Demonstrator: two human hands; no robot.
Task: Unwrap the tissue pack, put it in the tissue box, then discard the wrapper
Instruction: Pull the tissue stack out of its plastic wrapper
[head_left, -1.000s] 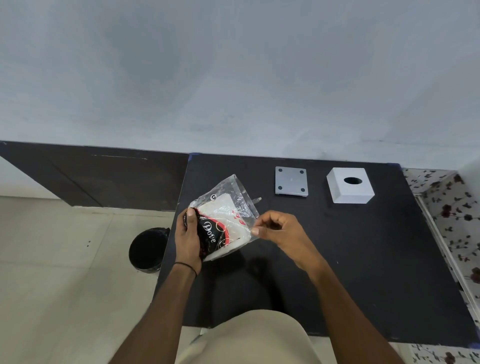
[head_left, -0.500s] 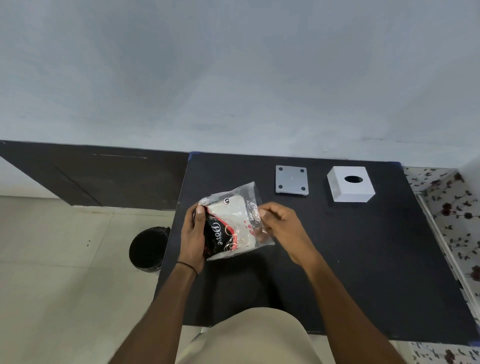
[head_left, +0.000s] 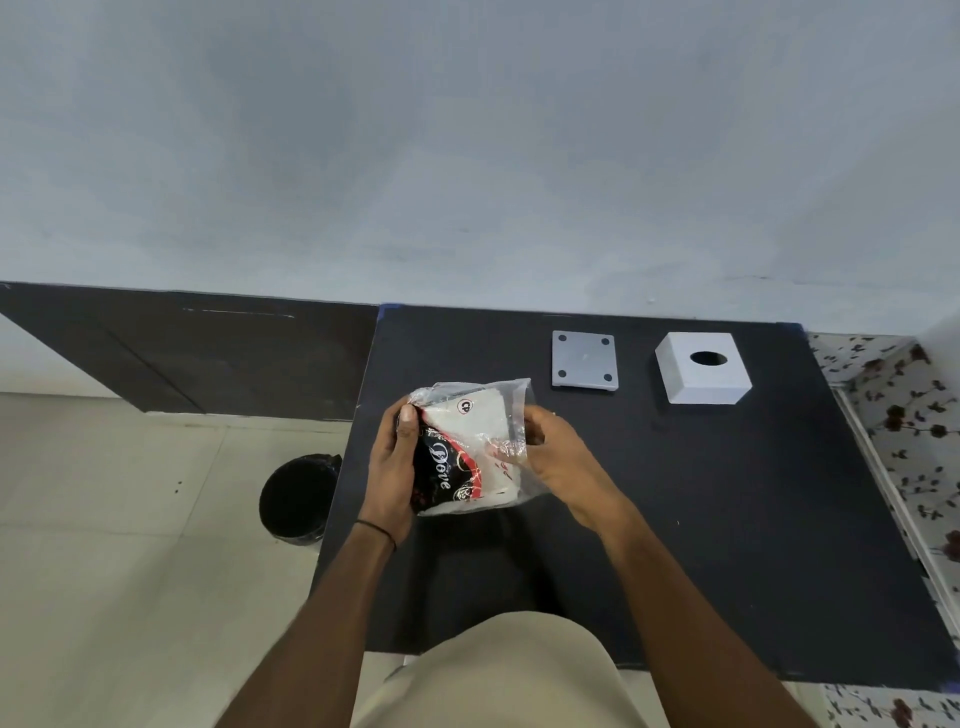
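The tissue pack (head_left: 470, 449) is white tissue inside a clear plastic wrapper with a black and red printed label. It is held just above the left part of the black table (head_left: 727, 519). My left hand (head_left: 392, 467) grips its left, labelled side. My right hand (head_left: 558, 457) holds the clear right end of the wrapper, fingers curled into the plastic. The white tissue box (head_left: 704, 375), with a round hole on top, stands at the far right of the table. Its grey base plate (head_left: 584, 366) lies flat to the left of the box.
A black waste bin (head_left: 296, 501) lined with a black bag stands on the tiled floor left of the table. A grey wall rises behind the table. A floral-patterned surface (head_left: 914, 415) borders the table on the right.
The pack has turned from tilted to more level and shifted slightly right. My right hand moved from pinching the wrapper's lower edge to gripping its right end.
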